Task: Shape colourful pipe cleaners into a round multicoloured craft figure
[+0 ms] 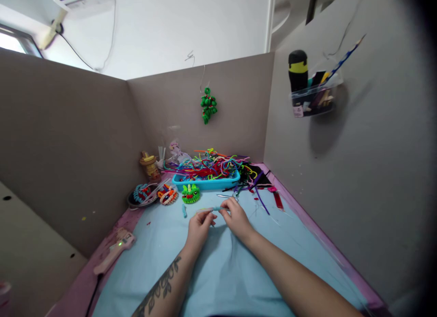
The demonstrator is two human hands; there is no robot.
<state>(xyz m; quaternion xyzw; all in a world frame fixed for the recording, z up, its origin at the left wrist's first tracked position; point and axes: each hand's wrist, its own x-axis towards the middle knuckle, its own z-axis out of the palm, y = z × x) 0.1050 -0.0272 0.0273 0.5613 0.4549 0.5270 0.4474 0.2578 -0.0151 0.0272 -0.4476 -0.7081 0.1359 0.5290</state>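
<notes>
Light-blue pipe cleaner (212, 209) is pinched at both ends, left hand (199, 227) and right hand (236, 219) each gripping it just above the pale blue cloth (218, 271). Looks like the bending or twisting stage, barely started since it's mostly straight. Next move probably needs one hand anchoring while the other curls. Blue tray (205, 183) of spare stems and a green fuzzy critter (190, 193) sit right behind.
</notes>
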